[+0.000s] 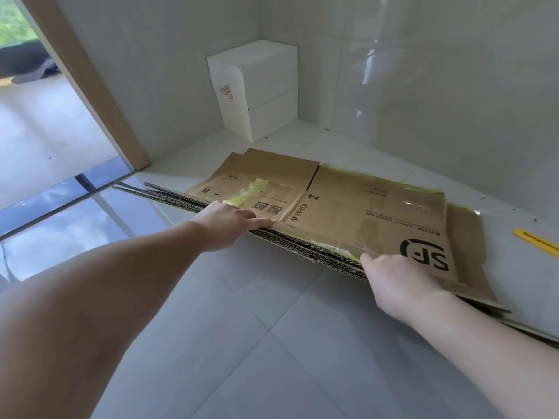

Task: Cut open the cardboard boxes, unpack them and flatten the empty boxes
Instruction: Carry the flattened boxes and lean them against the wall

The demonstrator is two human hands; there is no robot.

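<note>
A stack of flattened brown cardboard boxes lies on the white tiled floor, the top sheet printed with SF Express marks and carrying yellowish tape. My left hand grips the stack's near edge at its left part, fingers over the top sheet. My right hand holds the same near edge further right, beside the round SF logo. The near edge looks slightly raised off the floor.
Two white boxes stand stacked in the far corner against the walls. A yellow utility knife lies on the floor at the right edge. A wooden door frame and glass floor panel are at the left.
</note>
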